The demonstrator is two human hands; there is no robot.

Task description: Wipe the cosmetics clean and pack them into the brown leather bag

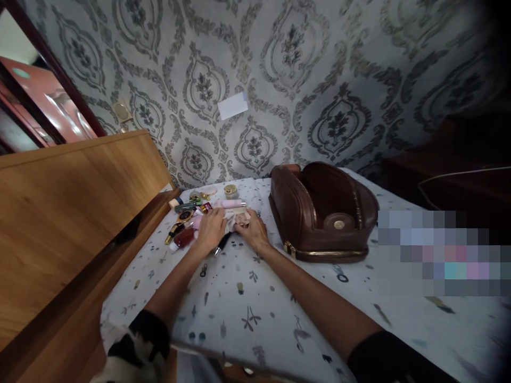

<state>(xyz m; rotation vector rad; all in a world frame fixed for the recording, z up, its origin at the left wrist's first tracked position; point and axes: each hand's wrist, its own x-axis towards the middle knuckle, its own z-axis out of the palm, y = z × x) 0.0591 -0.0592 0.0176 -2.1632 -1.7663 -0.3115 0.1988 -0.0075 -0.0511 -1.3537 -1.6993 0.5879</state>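
Note:
My left hand and my right hand are close together over the patterned bedsheet. Between them is a small crumpled white-and-beige piece, too unclear to name, with the fingers of both hands closed on it. A dark pen-like stick lies just below. Beyond the fingers is a pink tube. Beside my left hand lie a bottle of dark red liquid, a black-and-gold round item and a green tube. A gold-lidded jar stands farther back.
To the right, a brown leather bag sits with its top unzipped. A wooden board borders the left side. Patterned wallpaper rises behind, with a white card on it. A dark piece of furniture is at the far right.

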